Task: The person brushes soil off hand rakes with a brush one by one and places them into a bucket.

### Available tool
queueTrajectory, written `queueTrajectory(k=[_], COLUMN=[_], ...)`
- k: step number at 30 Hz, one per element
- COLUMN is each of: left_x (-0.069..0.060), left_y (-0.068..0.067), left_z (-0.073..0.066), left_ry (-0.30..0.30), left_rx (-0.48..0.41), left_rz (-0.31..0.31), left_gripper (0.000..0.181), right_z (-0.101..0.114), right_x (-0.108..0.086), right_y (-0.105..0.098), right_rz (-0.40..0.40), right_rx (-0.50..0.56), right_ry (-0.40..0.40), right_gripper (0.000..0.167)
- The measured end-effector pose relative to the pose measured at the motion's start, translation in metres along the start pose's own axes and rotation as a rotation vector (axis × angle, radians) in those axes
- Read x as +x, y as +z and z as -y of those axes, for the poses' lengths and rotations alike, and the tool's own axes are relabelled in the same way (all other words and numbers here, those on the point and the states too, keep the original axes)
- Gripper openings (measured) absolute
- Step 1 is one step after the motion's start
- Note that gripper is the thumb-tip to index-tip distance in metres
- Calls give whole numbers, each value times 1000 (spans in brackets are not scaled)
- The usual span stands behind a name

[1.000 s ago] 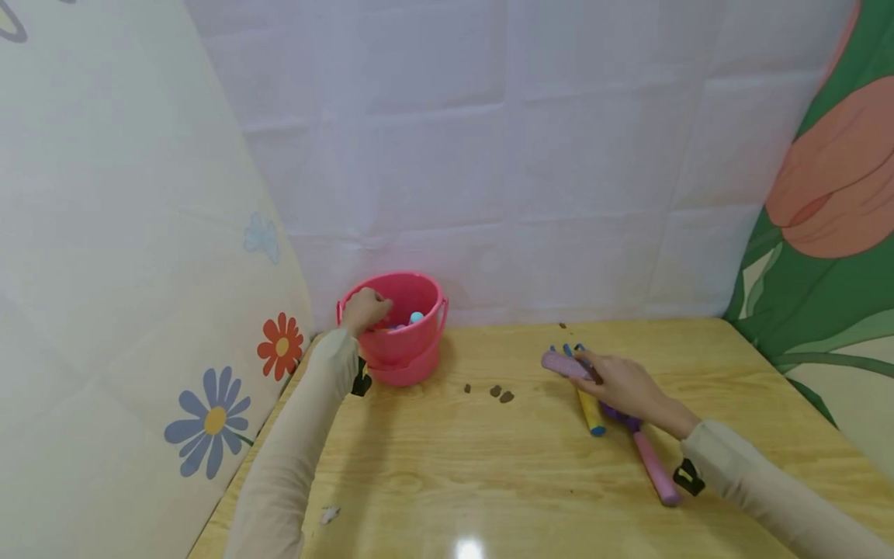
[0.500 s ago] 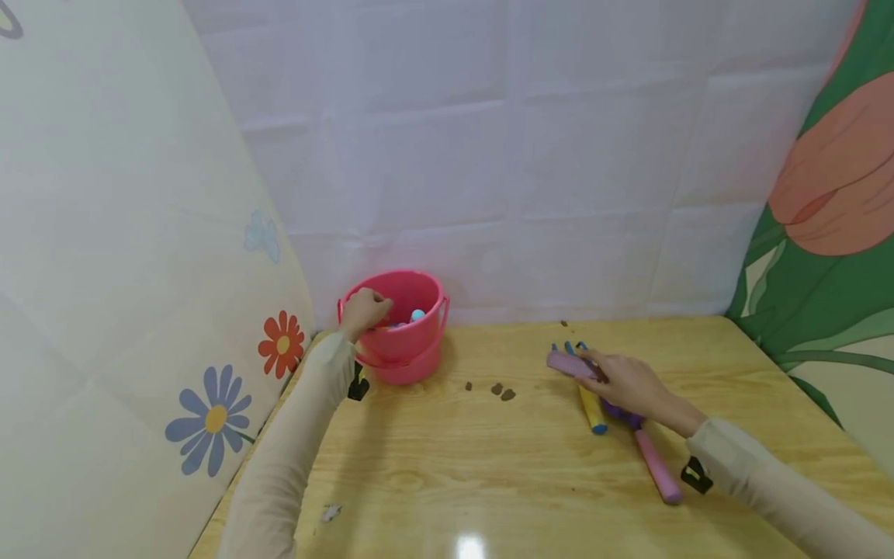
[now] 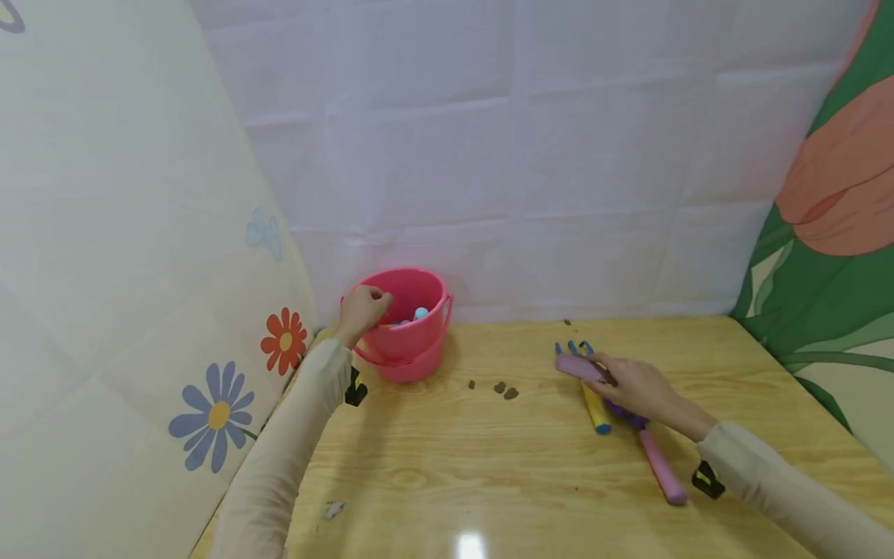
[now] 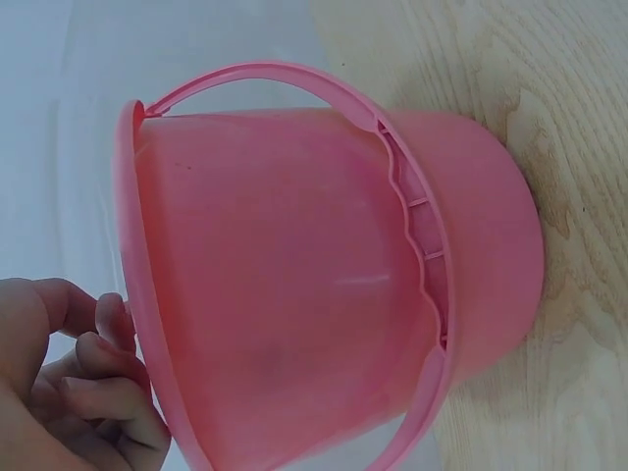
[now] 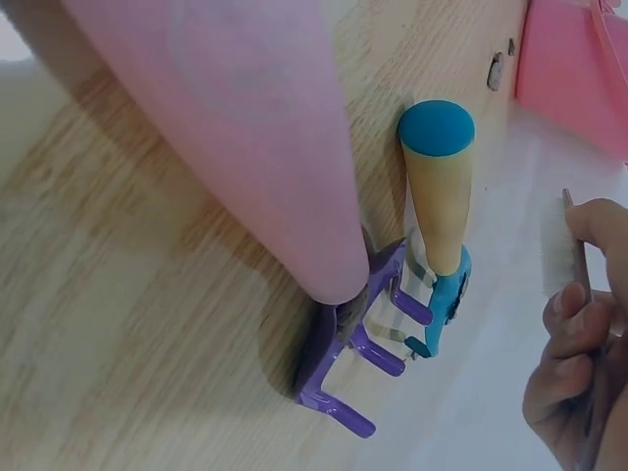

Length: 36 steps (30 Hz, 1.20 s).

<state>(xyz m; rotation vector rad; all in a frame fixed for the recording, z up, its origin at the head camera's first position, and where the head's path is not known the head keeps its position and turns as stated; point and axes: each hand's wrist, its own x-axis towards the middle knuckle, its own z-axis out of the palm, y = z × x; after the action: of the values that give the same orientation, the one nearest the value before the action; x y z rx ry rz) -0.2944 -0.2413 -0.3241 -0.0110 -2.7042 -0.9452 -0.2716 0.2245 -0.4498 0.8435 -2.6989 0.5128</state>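
My left hand [image 3: 363,310] is over the rim of a pink bucket [image 3: 408,341]. Its fingers are curled close to the rim [image 4: 142,294] in the left wrist view, with no object visible between them. My right hand [image 3: 632,387] grips a brush [image 3: 580,369] with a brown back and pale lilac bristles. The right wrist view shows the fingers pinching its thin brown body. Beneath lie a small rake with a yellow handle [image 3: 596,407] and blue prongs, and a purple rake [image 5: 339,343] with a pink handle [image 3: 662,466]. My right hand partly hides both.
Several brown crumbs [image 3: 500,387] are scattered mid-table, right of the bucket. Small items, one with a light-blue end [image 3: 421,313], lie inside the bucket. A whitish scrap [image 3: 334,509] is near the table's left edge. Printed cloths hang around the wooden table [image 3: 447,458].
The view has shifted slightly. My left hand stays at the bucket's rim and my right hand keeps the brush above the rakes, with hardly any movement.
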Motion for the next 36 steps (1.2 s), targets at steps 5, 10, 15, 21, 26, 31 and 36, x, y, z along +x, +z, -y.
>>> queueTrajectory(k=[5,10,15,21,26,31,36], left_x=[-1,-1,-2,-7,-12,-11,-11], left_y=[2,5,7,10,15,18,19], left_z=[-1,-2,-6,-13,-15,-16,-23], left_ry=[4,7,57,100,88,84,80], left_rx=[14,32,32,13,7,-24,-17], left_rz=[-24,-40,-80,-103,-108,-75,-59], left_gripper=[39,38,38,37,31,32,29], right_z=[-1,-2,-4,-7,-8,-11,-14], right_x=[-1,-3,-5,-8,-11,-13,-16], right_y=[0,-3,-8,-11,-12,-11,-11], right_rz=[-6,2,-2,-18,-15,-30,-59], right_rx=[15,30,21,-15,-11,-16,-25], right_ry=[4,23,41,105,139,153,153], right_gripper=[38,41,45,45,44,43,41])
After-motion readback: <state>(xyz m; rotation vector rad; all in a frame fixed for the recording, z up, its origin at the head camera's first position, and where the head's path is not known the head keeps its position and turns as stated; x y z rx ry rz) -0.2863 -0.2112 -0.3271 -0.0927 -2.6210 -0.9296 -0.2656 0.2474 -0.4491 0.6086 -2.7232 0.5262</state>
